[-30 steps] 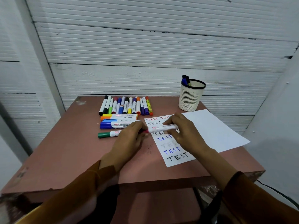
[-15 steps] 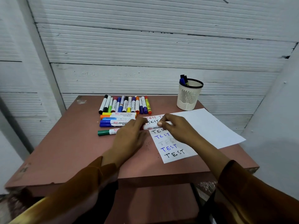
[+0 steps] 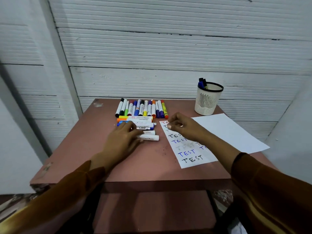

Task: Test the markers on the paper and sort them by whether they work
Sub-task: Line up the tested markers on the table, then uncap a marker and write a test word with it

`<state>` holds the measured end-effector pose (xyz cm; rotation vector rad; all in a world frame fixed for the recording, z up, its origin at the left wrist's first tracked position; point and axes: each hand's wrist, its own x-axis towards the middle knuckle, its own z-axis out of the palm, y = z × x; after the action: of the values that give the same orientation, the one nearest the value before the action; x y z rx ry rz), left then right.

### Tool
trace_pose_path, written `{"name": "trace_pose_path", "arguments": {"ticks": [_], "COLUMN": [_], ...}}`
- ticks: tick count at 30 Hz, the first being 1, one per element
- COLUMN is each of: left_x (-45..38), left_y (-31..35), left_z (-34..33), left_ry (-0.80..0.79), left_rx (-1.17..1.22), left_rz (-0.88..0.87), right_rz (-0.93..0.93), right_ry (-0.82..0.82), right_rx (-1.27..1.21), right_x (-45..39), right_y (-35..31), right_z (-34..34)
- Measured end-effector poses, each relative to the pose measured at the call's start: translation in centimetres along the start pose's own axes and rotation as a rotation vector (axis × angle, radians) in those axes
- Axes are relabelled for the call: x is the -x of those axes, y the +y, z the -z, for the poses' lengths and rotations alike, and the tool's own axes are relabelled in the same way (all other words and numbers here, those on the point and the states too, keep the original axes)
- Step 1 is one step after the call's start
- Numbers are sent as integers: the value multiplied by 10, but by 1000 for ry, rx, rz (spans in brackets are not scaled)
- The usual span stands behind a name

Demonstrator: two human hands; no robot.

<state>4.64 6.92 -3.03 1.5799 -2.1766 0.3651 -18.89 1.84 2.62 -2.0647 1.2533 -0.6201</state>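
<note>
Markers lie sorted on the table [image 3: 81,149]: a neat row of slim ones [image 3: 141,108] at twelve o'clock, their caps pointing both ways, and at about eleven o'clock from the left hand [image 3: 122,141] a stack of thick whiteboard markers [image 3: 140,123] laid crosswise. My guess is that the stack gathers tested pens, though which verdict it stands for I cannot tell.

The left hand rests on the nearest marker [image 3: 149,137], fingers draped over its near end and apparently setting it against the stack; whether they clasp it is unclear. The right hand [image 3: 182,128] hovers over the top of the written sheet [image 3: 190,154] with fingers loosely curled, holding nothing I can make out.

The sheet, at three o'clock from the stack, carries "TEST" repeated in black, blue and red, with one faint grey line, probably from a dry pen. A blank sheet [image 3: 233,130] lies beyond it. The mesh cup [image 3: 208,102] at one o'clock holds two dark markers. Barrel labels read "Whiteboard Marker"; the brand is too small to read.
</note>
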Motion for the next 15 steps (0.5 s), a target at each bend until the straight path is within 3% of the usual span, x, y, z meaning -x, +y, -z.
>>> {"name": "trace_pose_path", "arguments": {"ticks": [5,15], "left_x": [-8,-14], "left_y": [-3,-4], "left_z": [-8,-15], "left_ry": [51,55], "left_rx": [-80,59], "left_rz": [27,31], "right_rz": [-36,-43], "right_ry": [45,60], "right_rx": [55,323], "right_x": [-19,-65], "right_y": [9,23], "right_z": [6,-11]}}
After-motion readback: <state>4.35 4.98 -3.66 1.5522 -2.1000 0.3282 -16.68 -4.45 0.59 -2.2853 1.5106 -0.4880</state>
